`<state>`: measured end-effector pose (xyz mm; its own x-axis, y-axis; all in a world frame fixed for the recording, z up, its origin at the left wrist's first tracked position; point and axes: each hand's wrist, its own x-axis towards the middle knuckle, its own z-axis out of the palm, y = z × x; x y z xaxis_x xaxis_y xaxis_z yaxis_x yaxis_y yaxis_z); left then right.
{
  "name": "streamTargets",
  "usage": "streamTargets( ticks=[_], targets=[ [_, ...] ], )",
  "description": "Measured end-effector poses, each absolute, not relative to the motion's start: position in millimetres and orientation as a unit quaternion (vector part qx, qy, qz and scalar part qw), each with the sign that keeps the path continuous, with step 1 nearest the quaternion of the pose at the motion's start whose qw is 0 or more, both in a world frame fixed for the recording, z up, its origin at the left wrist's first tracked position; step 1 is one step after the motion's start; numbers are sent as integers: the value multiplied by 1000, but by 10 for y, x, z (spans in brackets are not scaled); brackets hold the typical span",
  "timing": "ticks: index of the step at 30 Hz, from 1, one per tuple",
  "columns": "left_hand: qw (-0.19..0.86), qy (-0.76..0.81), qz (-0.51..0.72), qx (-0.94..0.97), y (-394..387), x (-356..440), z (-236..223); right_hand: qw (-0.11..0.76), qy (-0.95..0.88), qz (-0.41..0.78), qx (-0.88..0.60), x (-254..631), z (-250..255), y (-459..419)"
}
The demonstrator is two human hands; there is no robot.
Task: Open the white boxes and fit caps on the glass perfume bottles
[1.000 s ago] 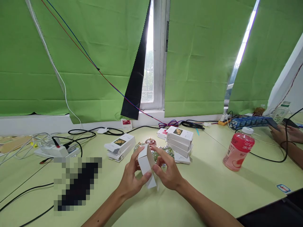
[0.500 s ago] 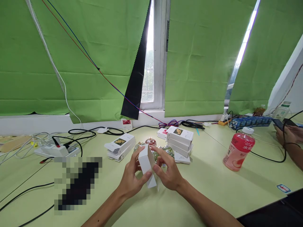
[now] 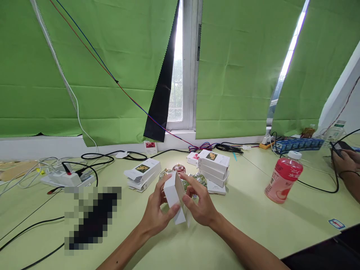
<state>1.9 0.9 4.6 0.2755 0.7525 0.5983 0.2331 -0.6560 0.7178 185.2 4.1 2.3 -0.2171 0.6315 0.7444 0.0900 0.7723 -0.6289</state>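
Note:
A small white carton (image 3: 173, 193) is held upright and tilted over the table, with a flap hanging out at its near end. My left hand (image 3: 157, 208) is closed round its left side, thumb on the front face. The fingers of my right hand (image 3: 199, 202) press on the carton's right side and edge. Just behind the carton, partly hidden by it and my hands, lie several shiny ornaments (image 3: 179, 168), reddish and green-silver. A stack of white cartons (image 3: 214, 165) with a flower picture stands to the right, and another small stack of cartons (image 3: 144, 173) to the left.
A pink drink bottle (image 3: 284, 178) stands at the right. A power strip (image 3: 69, 180) with tangled cables lies at the left, near a pixelated dark patch. Another person's hand (image 3: 347, 161) holds a dark object at the far right. Cable coils (image 3: 227, 147) lie along the window wall.
The carton has turned slightly in my hands, and its near flap shows more. At the far right, the other person's hand and the dark object have shifted.

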Motion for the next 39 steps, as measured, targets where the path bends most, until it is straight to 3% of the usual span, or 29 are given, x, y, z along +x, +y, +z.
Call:
streamTargets(
  ticks=[39],
  targets=[
    [259,348,506,745,10,28,12,572,-762,199,-231,1864,30,45]
  ],
)
